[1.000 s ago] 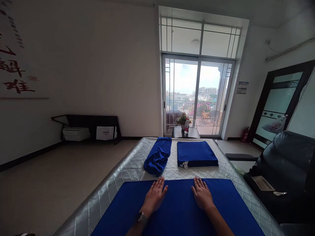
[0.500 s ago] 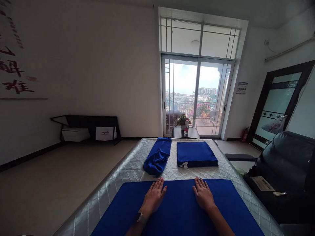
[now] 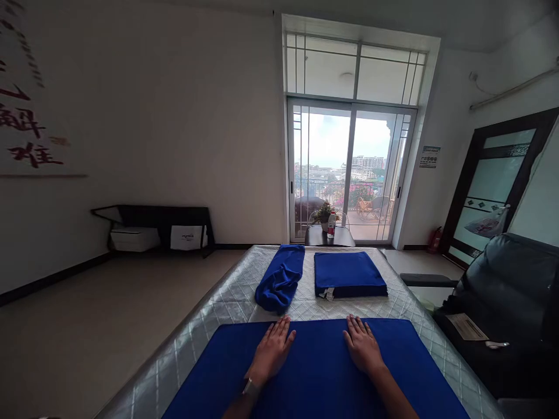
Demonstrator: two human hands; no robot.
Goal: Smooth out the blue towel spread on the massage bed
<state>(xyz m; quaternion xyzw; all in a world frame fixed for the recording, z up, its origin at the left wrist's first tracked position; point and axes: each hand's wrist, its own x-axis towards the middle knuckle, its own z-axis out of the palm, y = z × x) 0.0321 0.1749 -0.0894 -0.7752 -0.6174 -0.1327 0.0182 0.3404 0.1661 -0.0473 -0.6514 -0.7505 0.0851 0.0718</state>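
Blue towel (image 3: 314,372) spread flat, smooth, both hands pressing palms down

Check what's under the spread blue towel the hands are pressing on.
The spread blue towel lies flat on a grey quilted mattress, which shows around its edges. The left hand and right hand rest on top. Anything directly beneath the towel is covered.

Folded blue towel (image 3: 348,272) beside crumpled blue towel (image 3: 280,277), black chair (image 3: 502,302) rightward.
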